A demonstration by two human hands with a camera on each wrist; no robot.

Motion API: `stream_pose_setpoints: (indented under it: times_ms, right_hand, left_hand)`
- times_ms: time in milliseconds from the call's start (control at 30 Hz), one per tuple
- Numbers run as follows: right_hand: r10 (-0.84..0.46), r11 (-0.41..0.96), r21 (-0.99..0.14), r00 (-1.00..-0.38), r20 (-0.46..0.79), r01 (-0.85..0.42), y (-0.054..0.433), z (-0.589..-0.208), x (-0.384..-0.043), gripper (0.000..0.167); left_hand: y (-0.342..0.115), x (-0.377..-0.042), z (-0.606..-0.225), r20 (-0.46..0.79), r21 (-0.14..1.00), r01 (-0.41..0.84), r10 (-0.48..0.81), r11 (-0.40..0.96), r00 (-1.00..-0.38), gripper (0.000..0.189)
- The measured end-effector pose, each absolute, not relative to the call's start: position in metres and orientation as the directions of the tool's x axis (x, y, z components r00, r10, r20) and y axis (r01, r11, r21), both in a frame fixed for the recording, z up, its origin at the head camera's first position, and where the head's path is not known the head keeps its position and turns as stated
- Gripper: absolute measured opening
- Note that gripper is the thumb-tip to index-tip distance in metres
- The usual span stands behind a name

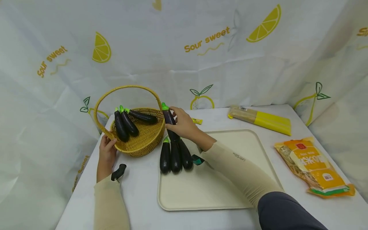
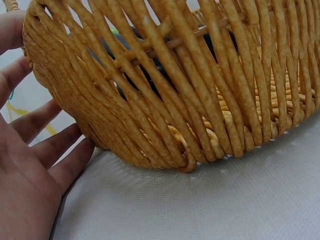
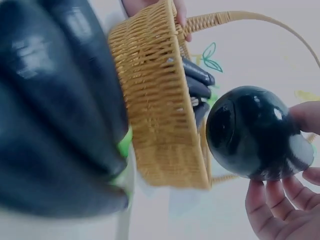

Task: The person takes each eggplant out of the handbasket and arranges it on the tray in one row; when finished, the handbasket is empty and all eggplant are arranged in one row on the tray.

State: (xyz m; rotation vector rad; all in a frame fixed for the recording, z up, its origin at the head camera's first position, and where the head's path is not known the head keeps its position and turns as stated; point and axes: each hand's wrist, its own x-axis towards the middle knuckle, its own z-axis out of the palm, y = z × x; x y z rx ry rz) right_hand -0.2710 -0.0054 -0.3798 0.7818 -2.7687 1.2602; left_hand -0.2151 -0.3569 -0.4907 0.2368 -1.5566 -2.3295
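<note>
My right hand (image 1: 184, 124) grips an eggplant (image 1: 169, 117) near its green stem end, upright beside the basket's right rim. In the right wrist view, this eggplant's (image 3: 250, 132) rounded dark end faces the camera, with thumb and fingers around it. My left hand (image 1: 107, 151) holds the wicker basket (image 1: 148, 145) by its left rim, near the handle's base; its fingers (image 2: 42, 120) lie along the outer wall in the left wrist view. Three eggplants (image 1: 130, 124) lie inside the basket. Below the held one, three more eggplants (image 1: 165, 158) lie side by side on the tray's left part.
The cream tray (image 1: 215, 195) spans the middle of the white table, under my right forearm. A long noodle pack (image 1: 260, 119) with a yellow end lies behind it, and an orange food bag (image 1: 313, 163) lies to its right. A small yellow packet (image 1: 197, 121) sits behind my right hand.
</note>
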Motion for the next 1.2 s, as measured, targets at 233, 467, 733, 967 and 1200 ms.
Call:
stream_pose_setpoints:
  times_ms: [233, 467, 733, 967, 1200]
  right_hand:
    - [-0.381, 0.604, -0.700, -0.910, 0.166, -0.380, 0.053, -0.389, -0.264, 0.072]
    - [-0.297, 0.690, -0.680, -0.954, 0.048, -0.249, 0.113, -0.396, -0.259, 0.074]
    - [-0.287, 0.801, -0.584, -0.940, -0.182, -0.132, 0.151, -0.427, -0.249, 0.072]
    - [-0.319, 0.795, -0.591, -0.922, -0.218, -0.135, 0.143, -0.446, -0.237, 0.073]
    - [-0.318, 0.782, -0.611, -0.922, -0.219, -0.125, 0.124, -0.456, -0.227, 0.077]
  left_hand:
    - [-0.359, -0.219, -0.490, 0.040, 0.914, 0.181, -0.362, -0.363, -0.931, 0.033]
    - [-0.361, -0.220, -0.491, 0.035, 0.923, 0.168, -0.358, -0.347, -0.933, 0.035]
    - [-0.360, -0.220, -0.488, 0.038, 0.922, 0.171, -0.360, -0.346, -0.932, 0.034]
    - [-0.361, -0.220, -0.488, 0.046, 0.909, 0.191, -0.364, -0.371, -0.930, 0.033]
    - [-0.361, -0.218, -0.493, 0.050, 0.909, 0.189, -0.353, -0.372, -0.934, 0.033]
